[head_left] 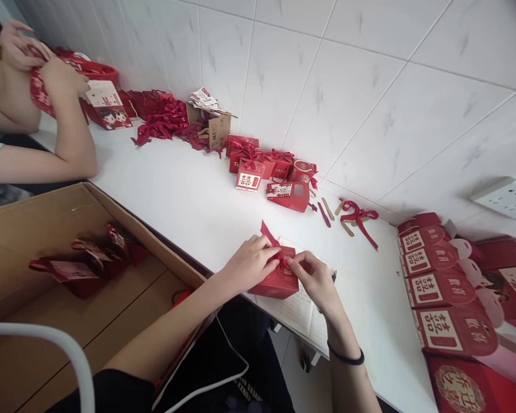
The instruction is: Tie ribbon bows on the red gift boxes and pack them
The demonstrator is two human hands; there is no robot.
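Your left hand (253,261) and right hand (316,280) both pinch the red ribbon (268,234) on top of the small red box (272,285) — left fingers bent over one side, right thumb and forefinger meeting at the knot. One ribbon tail stands up past your left fingertips. The box sits near the front edge of the white counter (167,178), partly over an open notebook (341,308) with handwriting on its page. A pen (334,276) lies just beside your right hand, partly hidden by it.

Toward the back edge, by the tiled wall: a cluster of ribboned red boxes (282,167), one box (294,199) tipped on its side in front. To their right, a dark red strip (324,214), a gold strip (328,209) and a looped ribbon (358,218). Farther left along that edge, a small carton (219,131) stands beside a heap of red ribbons (169,119).

Right end of the counter: a row of red boxes (439,288) with white labels. Left of you, below the front edge — a large open carton (32,223) holding red bags (81,277). At the far left end a co-worker's hands (62,74) grip a red patterned item (40,93).
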